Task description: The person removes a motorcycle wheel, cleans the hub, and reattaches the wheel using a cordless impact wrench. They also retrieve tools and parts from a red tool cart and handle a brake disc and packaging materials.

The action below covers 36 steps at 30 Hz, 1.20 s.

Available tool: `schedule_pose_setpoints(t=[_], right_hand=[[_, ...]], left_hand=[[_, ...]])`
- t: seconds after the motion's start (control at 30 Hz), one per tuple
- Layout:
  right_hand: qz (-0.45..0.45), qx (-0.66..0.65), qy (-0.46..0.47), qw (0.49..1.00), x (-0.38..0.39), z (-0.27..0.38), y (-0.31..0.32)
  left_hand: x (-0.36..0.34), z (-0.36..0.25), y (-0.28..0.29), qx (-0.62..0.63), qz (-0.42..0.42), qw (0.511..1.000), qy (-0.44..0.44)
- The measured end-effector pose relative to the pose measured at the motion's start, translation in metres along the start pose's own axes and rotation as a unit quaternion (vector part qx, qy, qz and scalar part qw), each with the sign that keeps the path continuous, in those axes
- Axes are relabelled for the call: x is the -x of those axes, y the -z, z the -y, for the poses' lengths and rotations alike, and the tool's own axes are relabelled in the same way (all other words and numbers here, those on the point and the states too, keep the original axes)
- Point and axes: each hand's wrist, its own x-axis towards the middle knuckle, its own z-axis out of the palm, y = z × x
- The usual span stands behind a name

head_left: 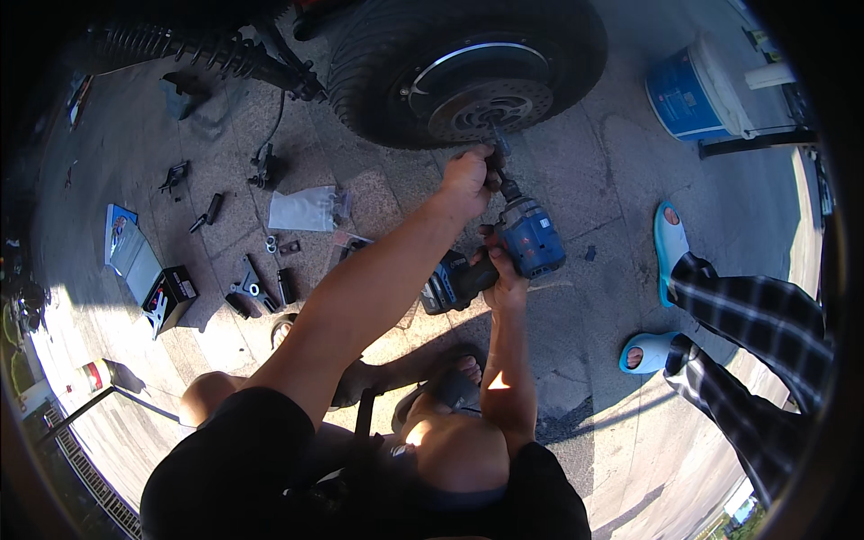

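My right hand (506, 281) is wrapped round the grip of a blue and black cordless impact driver (533, 241), with its battery pack (443, 286) to the left. The driver's nose points up toward the hub of a wheel with a thick black tire (360, 101). My left hand (468, 183) reaches forward, fingers closed by the driver's nose, just below the hub. What they pinch is dark and partly hidden. A drilled brake disc (533, 97) surrounds the hub.
On the paving to the left lie a clear plastic bag (304, 209), metal brackets (255, 286), a brake caliper (263, 167) and an open box (171, 292). A shock absorber (180, 43) hangs upper left. Someone in pale blue slippers (668, 256) stands right, below a blue-white bucket (688, 94).
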Motion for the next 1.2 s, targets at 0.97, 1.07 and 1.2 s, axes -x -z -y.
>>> schedule_pose_setpoints(t=[0.97, 1.07, 1.2], right_hand=[[0.004, 0.049, 0.151, 0.987, -0.034, 0.027, 0.009], [0.003, 0.04, 0.134, 0.99, -0.045, 0.024, 0.006], [0.009, 0.047, 0.132, 0.99, -0.055, 0.018, 0.001]], left_hand=[[0.124, -0.148, -0.03, -0.647, 0.29, 0.561, -0.427], [0.119, -0.18, -0.101, -0.763, 0.118, 0.308, -0.555], [0.088, -0.193, -0.153, -0.803, 0.038, 0.238, -0.545]])
